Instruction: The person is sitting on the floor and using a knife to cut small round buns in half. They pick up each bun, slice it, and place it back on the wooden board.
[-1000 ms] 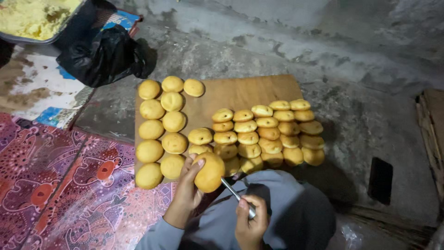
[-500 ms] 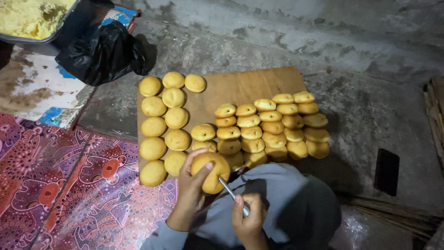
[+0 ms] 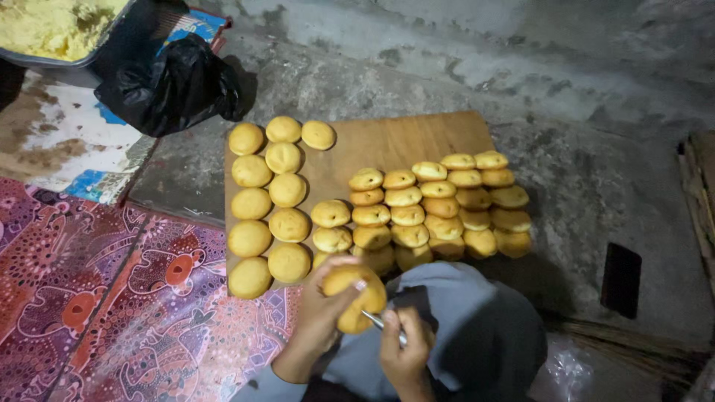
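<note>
I saw left hand [image 3: 322, 316] closed around a bun [image 3: 354, 298] | right hand [image 3: 406, 353] gripped a thin metal tool [image 3: 380, 324], tip touching bun | above wooden board [image 3: 387, 145] edge.

Tray of yellow crumbs [image 3: 52, 30] cut off at the top-left edge, thin metal tool [image 3: 381, 324] mostly hidden in the right hand [image 3: 406, 353], perhaps a knife, wooden crate [image 3: 700, 186] clipped at right.

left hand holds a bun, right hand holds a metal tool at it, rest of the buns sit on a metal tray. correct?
Not quite: the head view shows the buns on a wooden board, not a metal tray. The rest holds: the left hand holds a bun, and the right hand holds a metal tool at it.
</note>
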